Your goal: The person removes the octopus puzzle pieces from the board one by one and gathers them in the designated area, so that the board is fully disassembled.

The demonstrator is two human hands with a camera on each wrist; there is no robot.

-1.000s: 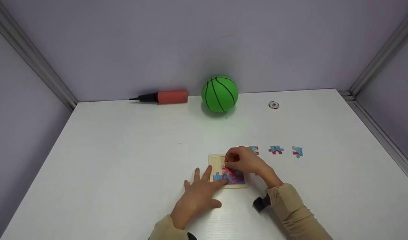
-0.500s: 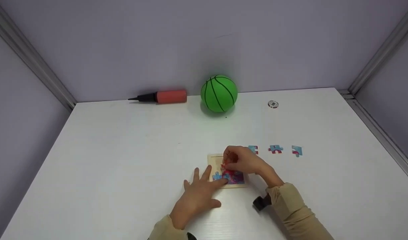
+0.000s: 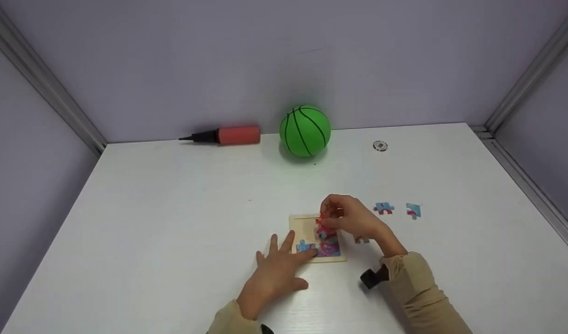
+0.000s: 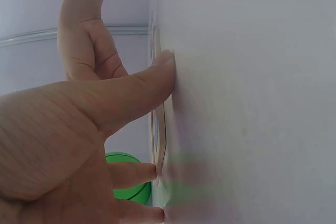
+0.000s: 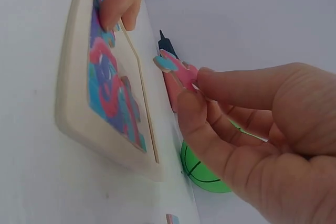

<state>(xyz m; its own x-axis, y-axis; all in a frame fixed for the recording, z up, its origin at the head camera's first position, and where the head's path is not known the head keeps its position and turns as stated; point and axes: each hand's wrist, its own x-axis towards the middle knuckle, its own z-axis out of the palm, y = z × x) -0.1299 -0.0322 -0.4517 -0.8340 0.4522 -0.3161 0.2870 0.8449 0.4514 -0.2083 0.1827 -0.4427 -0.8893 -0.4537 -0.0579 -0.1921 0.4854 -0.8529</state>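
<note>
A small wooden puzzle tray (image 3: 303, 226) lies on the white table, with pink, blue and purple jigsaw pieces (image 5: 107, 80) fitted along its near and right parts. Bare wood shows at its upper left. My left hand (image 3: 274, 273) is spread out beside the tray, its index finger resting on the fitted pieces near the lower edge. Between thumb and fingertips, my right hand (image 3: 353, 220) pinches a pink and blue jigsaw piece (image 5: 178, 70), tilted and raised over the tray in the right wrist view. The right hand hides part of the tray's right side.
Two loose jigsaw pieces (image 3: 384, 208) lie right of the tray; another piece (image 3: 362, 240) peeks out under the right wrist. Towards the wall are a green ball (image 3: 305, 131), a red and black hand pump (image 3: 239, 135) and a round chip (image 3: 380, 145).
My right hand has lifted and shifted up and right, drawing the pinched jigsaw piece off the middle of the tray. It now covers a loose piece seen before. The left hand stays put.
</note>
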